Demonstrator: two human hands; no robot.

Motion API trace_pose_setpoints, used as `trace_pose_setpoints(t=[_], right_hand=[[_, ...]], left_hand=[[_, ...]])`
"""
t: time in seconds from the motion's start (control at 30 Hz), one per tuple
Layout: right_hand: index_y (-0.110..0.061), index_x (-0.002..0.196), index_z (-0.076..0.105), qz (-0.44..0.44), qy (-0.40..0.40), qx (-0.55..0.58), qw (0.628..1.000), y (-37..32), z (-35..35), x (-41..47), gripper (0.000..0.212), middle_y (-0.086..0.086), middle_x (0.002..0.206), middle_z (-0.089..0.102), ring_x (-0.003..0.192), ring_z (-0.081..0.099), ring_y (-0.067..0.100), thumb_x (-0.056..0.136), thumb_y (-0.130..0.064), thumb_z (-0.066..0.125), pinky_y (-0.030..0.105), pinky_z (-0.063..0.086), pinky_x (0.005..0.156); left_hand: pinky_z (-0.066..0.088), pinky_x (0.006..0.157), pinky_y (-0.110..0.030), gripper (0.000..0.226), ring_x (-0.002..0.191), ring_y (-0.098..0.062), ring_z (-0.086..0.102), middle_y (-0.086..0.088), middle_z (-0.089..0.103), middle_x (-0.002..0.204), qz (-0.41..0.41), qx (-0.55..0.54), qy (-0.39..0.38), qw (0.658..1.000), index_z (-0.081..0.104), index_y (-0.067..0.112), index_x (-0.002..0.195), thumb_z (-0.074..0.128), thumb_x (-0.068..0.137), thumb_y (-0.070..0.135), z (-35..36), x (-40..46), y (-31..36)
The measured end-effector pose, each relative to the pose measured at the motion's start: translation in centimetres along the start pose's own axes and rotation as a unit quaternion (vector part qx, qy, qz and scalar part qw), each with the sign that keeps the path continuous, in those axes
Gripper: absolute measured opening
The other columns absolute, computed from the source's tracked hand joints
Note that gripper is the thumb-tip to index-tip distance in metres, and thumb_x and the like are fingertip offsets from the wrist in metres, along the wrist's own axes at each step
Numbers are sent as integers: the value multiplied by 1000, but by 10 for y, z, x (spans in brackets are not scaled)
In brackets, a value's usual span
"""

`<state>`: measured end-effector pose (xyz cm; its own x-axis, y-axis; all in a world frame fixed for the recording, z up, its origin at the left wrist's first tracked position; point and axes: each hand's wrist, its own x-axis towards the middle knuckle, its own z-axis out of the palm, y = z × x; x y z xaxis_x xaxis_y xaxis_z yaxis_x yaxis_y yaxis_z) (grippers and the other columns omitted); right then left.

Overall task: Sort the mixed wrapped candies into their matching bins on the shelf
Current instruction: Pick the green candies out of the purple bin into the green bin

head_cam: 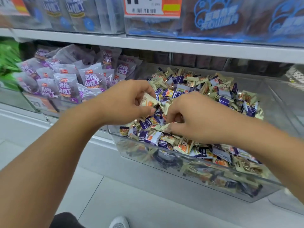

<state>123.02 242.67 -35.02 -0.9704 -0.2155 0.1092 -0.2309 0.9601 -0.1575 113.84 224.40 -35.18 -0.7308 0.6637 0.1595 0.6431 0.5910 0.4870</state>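
A clear plastic bin (pixel 194 174) juts out from the lower shelf, heaped with mixed wrapped candies (pixel 213 94) in cream and in purple wrappers. Both hands are over the near left part of the heap. My left hand (pixel 125 101) pinches a cream candy with an orange print (pixel 148 101) between thumb and fingers. My right hand (pixel 192 117) is curled knuckles up, its fingertips closed on a cream wrapped candy (pixel 162 127) at the surface of the pile.
To the left, another clear bin holds pale purple snack packets (pixel 69 79); green packets (pixel 8 56) are at the far left. The upper shelf (pixel 164 45) carries more bins and an orange price tag (pixel 151 7). Grey tiled floor (pixel 115 186) and a shoe (pixel 120 222) lie below.
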Motion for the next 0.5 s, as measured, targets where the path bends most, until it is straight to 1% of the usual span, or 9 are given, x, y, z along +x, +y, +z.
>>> trace_pose_setpoints(t=[0.07,0.13,0.2,0.23,0.3,0.37,0.4,0.47,0.5], right_hand=[[-21,77,74,26,-5,45,999,11,-8,-3,18,-9,70,69,66,61,3,93,-25,65,24,52,64],[-22,80,75,50,6,74,996,24,-13,-7,16,-15,69,67,67,61,-5,93,-26,67,12,46,58],[-21,78,74,68,43,105,991,38,-16,-13,16,-15,63,64,62,58,-7,92,-27,68,7,41,55],[-20,76,73,78,64,121,987,44,-17,-15,18,-14,61,63,58,57,-5,92,-27,68,7,40,53],[-21,76,71,88,85,145,982,50,-20,-19,18,-20,61,62,55,54,-6,92,-26,68,7,38,52],[-24,84,71,71,53,156,984,44,-22,-21,11,-28,67,62,61,56,-11,91,-31,68,5,39,55],[-26,90,71,60,22,149,987,38,-21,-21,12,-26,73,64,66,57,-12,89,-38,69,6,40,57],[-28,95,68,45,-8,83,996,28,-10,-18,28,-15,83,66,72,58,-6,84,-53,69,13,44,61],[-25,92,68,41,0,32,999,24,-4,-15,31,-10,83,65,73,59,1,83,-55,69,24,49,65]], left_hand=[[46,66,-27,26,65,-8,55,12,53,81,1,-8,-9,1000,59,37,111,70,89,30,5,1,4],[38,55,-21,24,54,-2,47,10,45,69,0,-10,-15,1000,56,36,114,63,94,25,12,3,8],[33,43,-14,20,45,-1,44,7,43,63,-14,-29,-17,999,55,34,115,58,98,25,19,6,15],[32,41,-13,17,42,-1,43,7,44,62,-23,-47,-19,998,56,33,114,57,98,27,22,8,19],[35,43,-14,13,41,2,44,8,46,63,-44,-80,-20,996,61,30,109,59,96,31,21,12,25],[39,51,-22,9,41,5,45,10,49,64,-67,-102,-19,992,64,28,103,60,95,31,16,13,28],[39,53,-25,8,42,3,46,10,50,64,-75,-106,-17,991,64,28,102,60,95,31,13,14,28],[41,56,-25,8,52,-1,51,9,54,70,-77,-88,-12,993,64,29,102,62,95,31,10,13,26],[42,59,-25,8,61,-3,53,8,56,78,-76,-69,-16,995,64,30,101,62,95,33,10,12,25]])
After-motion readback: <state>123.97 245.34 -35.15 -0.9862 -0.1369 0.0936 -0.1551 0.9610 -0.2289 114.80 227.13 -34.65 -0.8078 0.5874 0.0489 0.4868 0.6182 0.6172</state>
